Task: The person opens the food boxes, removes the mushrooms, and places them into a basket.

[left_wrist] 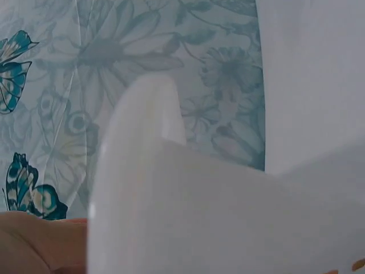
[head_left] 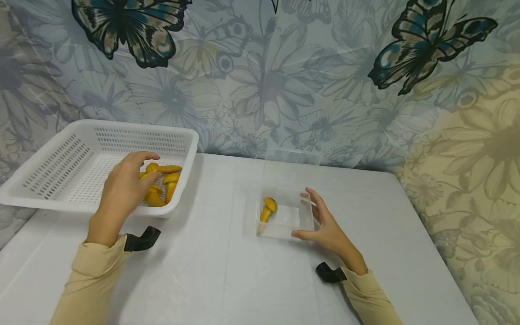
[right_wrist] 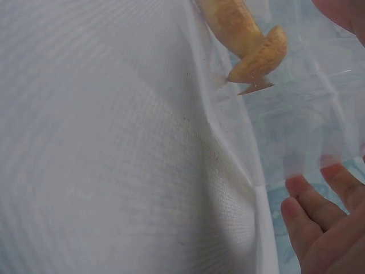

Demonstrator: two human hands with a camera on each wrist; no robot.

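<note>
My left hand (head_left: 126,185) reaches over the near rim of a white perforated basket (head_left: 188,149), thumb and index finger apart above a pile of yellow mushrooms (head_left: 170,177). In the left wrist view the basket's white wall (left_wrist: 171,200) covers much of the scene, and only part of the hand (left_wrist: 34,242) shows. My right hand (head_left: 325,225) rests at the right side of a clear plastic container (head_left: 290,232), thumb at its front corner, straight fingertips at its wall. One yellow mushroom (head_left: 268,209) lies inside; its cap also appears in the right wrist view.
The container's clear lid (head_left: 290,169) stands raised at the back. A white cloth covers the table (head_left: 219,253). Behind it rises a wall (head_left: 268,85) with flowers and butterflies. Each wrist carries a black camera mount (head_left: 142,239).
</note>
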